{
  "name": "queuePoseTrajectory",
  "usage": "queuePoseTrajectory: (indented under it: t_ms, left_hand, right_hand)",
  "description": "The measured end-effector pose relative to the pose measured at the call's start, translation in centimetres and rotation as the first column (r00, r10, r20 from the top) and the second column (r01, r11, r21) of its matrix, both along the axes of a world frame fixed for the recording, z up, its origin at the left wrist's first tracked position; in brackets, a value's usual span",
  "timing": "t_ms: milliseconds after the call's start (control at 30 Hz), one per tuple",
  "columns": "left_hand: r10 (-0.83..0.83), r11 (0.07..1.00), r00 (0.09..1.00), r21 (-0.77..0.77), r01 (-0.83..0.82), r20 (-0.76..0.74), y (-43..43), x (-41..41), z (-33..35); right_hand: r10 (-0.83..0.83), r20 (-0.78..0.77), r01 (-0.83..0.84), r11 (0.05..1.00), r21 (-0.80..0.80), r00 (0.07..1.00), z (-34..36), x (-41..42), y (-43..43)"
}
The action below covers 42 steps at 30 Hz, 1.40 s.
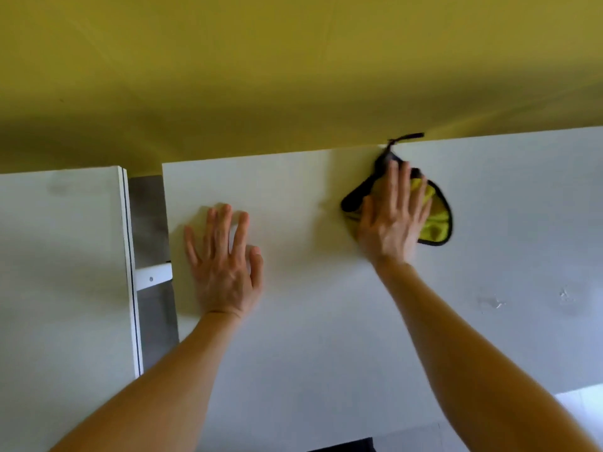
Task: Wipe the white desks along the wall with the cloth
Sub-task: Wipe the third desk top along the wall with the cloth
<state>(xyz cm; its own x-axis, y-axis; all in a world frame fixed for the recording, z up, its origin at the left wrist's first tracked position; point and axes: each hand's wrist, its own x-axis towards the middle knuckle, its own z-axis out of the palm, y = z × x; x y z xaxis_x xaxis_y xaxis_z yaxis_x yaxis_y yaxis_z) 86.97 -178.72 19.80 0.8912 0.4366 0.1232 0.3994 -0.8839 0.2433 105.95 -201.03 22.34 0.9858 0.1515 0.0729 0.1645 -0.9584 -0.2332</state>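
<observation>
A white desk (pixel 326 321) fills the middle and right of the view and meets the yellow wall (pixel 293 76) at its far edge. On it, near that edge, lies a yellow cloth (pixel 435 220) with black trim and a black loop that reaches the wall. My right hand (pixel 391 216) lies flat on the cloth, fingers spread, pressing it onto the desk. My left hand (pixel 225 262) rests flat on the bare desk near its left end, fingers apart, holding nothing. A second white desk (pixel 62 272) stands to the left.
A narrow gap (pixel 150 216) with grey floor and a white crossbar (pixel 153 277) separates the two desks. A few small smudges (pixel 496 303) mark the right part of the desk. Pale floor shows at the bottom right corner.
</observation>
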Motion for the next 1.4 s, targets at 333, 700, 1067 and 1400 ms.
queuePoseTrajectory:
  t_ms: [333,700,1067,1400]
  left_hand:
    - [-0.023,1.000,1.000,0.016,0.023,0.006,0.0,0.0,0.0]
    - [-0.002,1.000,1.000,0.026,0.003,-0.019,-0.2,0.3,0.0]
    - [-0.019,0.994,0.998,0.105,0.026,-0.067,-0.4,0.5,0.7]
    - [-0.145,0.987,0.989,0.072,0.145,-0.004,-14.0,0.5,1.3]
  right_hand:
    - [0.434,0.059,-0.437,0.898,0.046,0.899,-1.0,1.7,4.9]
    - [0.373,0.063,-0.378,0.923,0.080,0.926,-0.5,-1.3,10.9]
    - [0.584,0.073,-0.588,0.798,0.131,0.809,-0.6,3.7,3.7]
    - [0.028,0.045,-0.030,0.999,0.044,0.999,-0.4,11.1,-11.9]
